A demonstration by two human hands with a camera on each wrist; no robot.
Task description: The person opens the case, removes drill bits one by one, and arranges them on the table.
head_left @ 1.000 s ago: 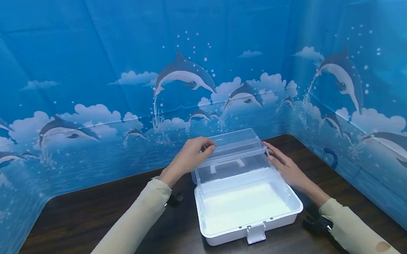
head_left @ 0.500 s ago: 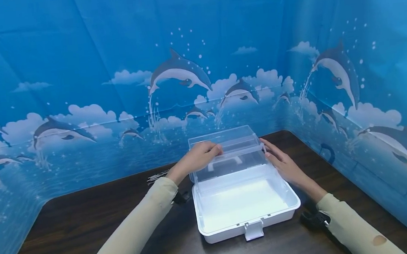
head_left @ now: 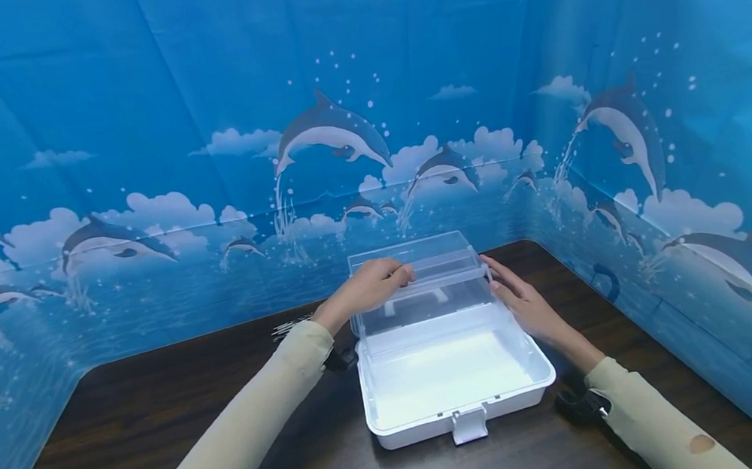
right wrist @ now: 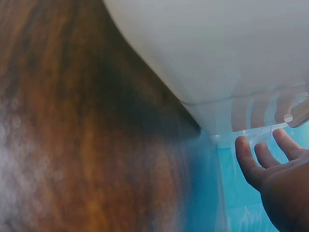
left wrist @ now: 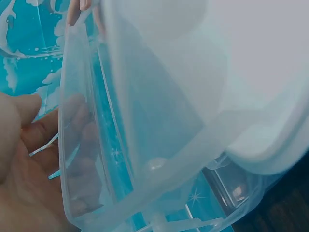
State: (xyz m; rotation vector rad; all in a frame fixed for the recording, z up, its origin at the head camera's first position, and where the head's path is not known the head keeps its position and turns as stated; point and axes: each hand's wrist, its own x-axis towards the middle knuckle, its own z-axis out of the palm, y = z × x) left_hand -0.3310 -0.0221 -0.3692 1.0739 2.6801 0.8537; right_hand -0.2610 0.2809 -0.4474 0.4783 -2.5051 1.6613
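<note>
A white plastic storage box (head_left: 457, 366) stands on the table with its front latch (head_left: 469, 425) hanging down. Clear plastic trays (head_left: 420, 272) are raised at its back under the lifted lid. My left hand (head_left: 374, 284) is at the left side of the clear tray, fingers loosely bent. In the left wrist view its fingers (left wrist: 43, 130) show partly through the tray wall, with the thumb apart. My right hand (head_left: 525, 303) holds the tray's right end between thumb and fingers. In the right wrist view its fingers (right wrist: 248, 159) reach up along the box's clear edge.
Several thin metal rods (head_left: 290, 326) lie on the table left of the box, partly hidden by my left wrist. The dark wood table (head_left: 161, 406) ends at a blue dolphin-print curtain (head_left: 206, 168) behind and at both sides.
My left hand has moved a little right across the clear tray, and more of the metal rods shows. My right hand stays at the tray's right end. The head view has shifted slightly.
</note>
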